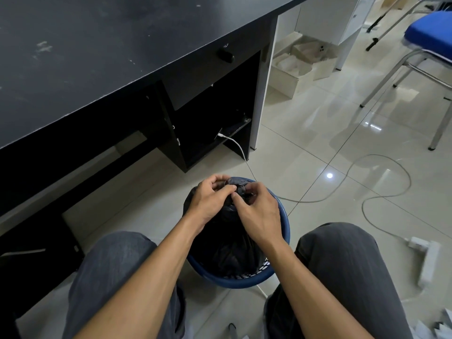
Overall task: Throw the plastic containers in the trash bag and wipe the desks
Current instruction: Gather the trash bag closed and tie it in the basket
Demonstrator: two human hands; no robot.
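A black trash bag (227, 243) sits in a round blue perforated basket (247, 277) on the floor between my knees. Its gathered top (238, 187) is pinched by both hands. My left hand (211, 199) grips the bunched plastic from the left, and my right hand (259, 211) holds it from the right, fingers closed on it. The bag's contents are hidden. No plastic containers show. The black desk (97, 57) fills the upper left; pale smudges mark its top.
A drawer with a round knob (226, 56) hangs under the desk. A white cable (342, 187) loops over the tiled floor to a power strip (426, 260) at right. A blue-seated metal chair (430, 35) stands upper right. White boxes (293, 69) sit beyond the desk.
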